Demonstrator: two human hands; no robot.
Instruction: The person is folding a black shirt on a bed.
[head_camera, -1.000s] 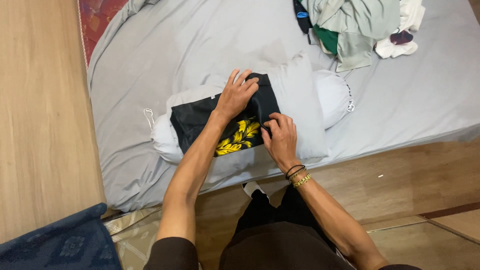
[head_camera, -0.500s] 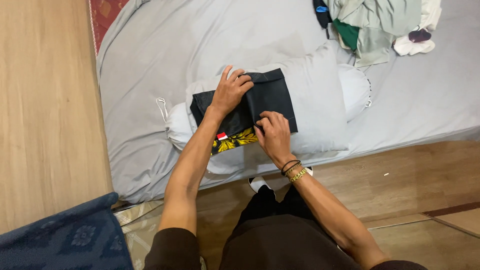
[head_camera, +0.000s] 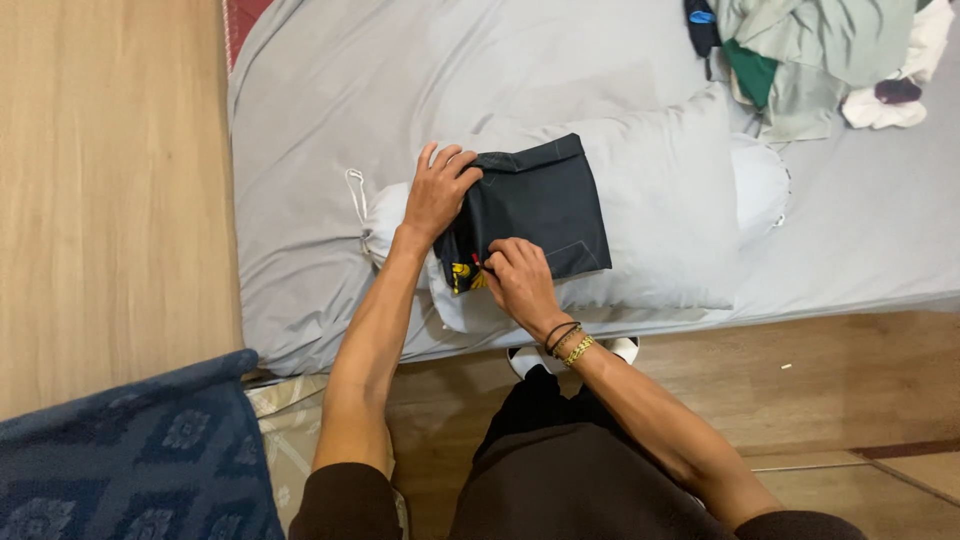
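Observation:
A dark grey garment (head_camera: 540, 205), folded into a rectangle, lies on a grey pillow (head_camera: 660, 210) on the bed. A scrap of its yellow print shows at the lower left corner. My left hand (head_camera: 437, 190) grips the garment's upper left edge, fingers curled over the fold. My right hand (head_camera: 517, 280) presses on the lower left corner, with bracelets on the wrist. Both hands are at the garment's left side, close together.
The grey bedsheet (head_camera: 330, 120) covers the mattress, whose edge runs along the wooden floor (head_camera: 100, 200). A pile of green, white and dark clothes (head_camera: 810, 55) lies at the top right. A blue patterned rug (head_camera: 120, 460) is at the lower left.
The garment has been folded over so its yellow print is almost hidden. My left hand moved to the upper left edge, and my right hand shifted to the lower left corner.

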